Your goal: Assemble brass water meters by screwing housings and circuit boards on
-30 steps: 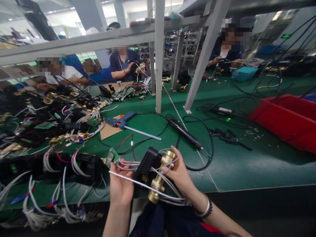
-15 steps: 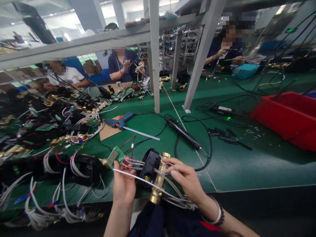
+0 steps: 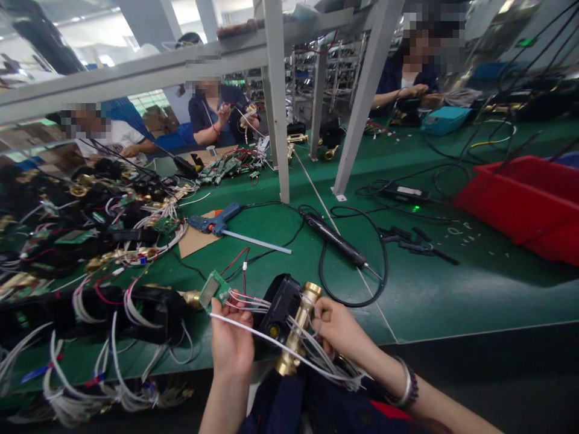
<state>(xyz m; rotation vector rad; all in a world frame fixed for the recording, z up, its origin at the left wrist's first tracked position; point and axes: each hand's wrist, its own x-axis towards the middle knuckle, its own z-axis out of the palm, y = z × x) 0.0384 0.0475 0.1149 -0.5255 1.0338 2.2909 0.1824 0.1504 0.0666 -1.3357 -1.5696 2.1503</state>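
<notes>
Over the near table edge I hold a brass valve body [image 3: 298, 328] with a black housing [image 3: 281, 306] fixed to it. My left hand [image 3: 231, 345] grips the housing side from below, a white cable across its fingers, beside a small green circuit board [image 3: 214, 290] on thin wires. My right hand [image 3: 340, 331] is closed round the brass tube, fingers in the white wires [image 3: 325, 364] that loop off it.
Many finished black and brass units with wires [image 3: 90, 265] crowd the left of the green mat. A blue glue gun [image 3: 217, 222], a black electric screwdriver [image 3: 337, 241], a red bin [image 3: 525, 202] and grey frame posts [image 3: 278, 120] lie beyond. Three people work across the table.
The assembly has tilted and shifted a little to the right. My right hand slid lower along the brass tube and closed in the wires. The left hand kept its hold.
</notes>
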